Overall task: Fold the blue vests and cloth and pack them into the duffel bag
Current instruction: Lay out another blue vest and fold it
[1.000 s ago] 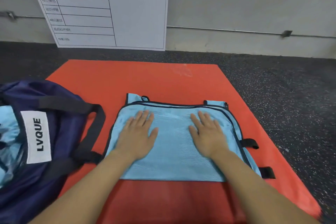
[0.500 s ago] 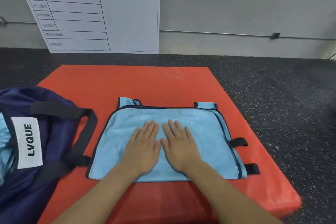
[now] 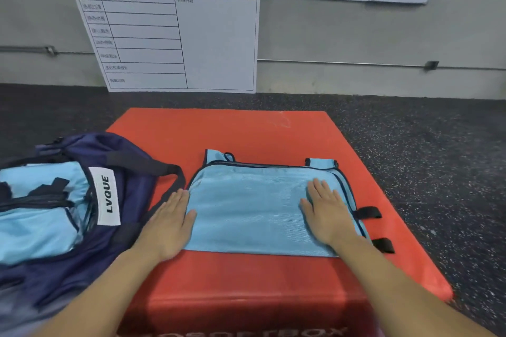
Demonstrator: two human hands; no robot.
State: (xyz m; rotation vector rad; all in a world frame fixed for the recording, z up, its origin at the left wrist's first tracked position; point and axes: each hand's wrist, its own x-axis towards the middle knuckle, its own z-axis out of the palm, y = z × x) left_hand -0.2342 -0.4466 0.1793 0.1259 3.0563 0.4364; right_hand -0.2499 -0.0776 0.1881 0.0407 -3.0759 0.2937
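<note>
pressing flat on the blue vest (image 3: 247, 212), both hands lie palm down with straight fingers, gripping nothing. only the head view is given. the left hand (image 3: 168, 223) sits at the vest's left edge, half on the fabric and half on the orange mat (image 3: 246, 131), just beside the black strap of the duffel bag (image 3: 68, 249). the right hand (image 3: 327, 213) rests on the vest's right part, near its dark piping and the two black tabs (image 3: 368, 212) that stick out over the mat.

the vest lies folded into a wide rectangle in the middle of the mat, its long axis running left to right, its shoulder straps poking out along the far edge. the navy duffel bag stands open to the left, touching the mat's left side, with light blue fabric (image 3: 41, 216) already inside and a white lvque label (image 3: 106, 195) on its rim. so the bag lies straight left of the vest, along the vest's long axis, and the left hand is much the nearer to it.

my judgement: the next move is either one more fold across the short way or a lift leftward into the bag. a white schedule board (image 3: 175, 33) leans on the wall behind.
</note>
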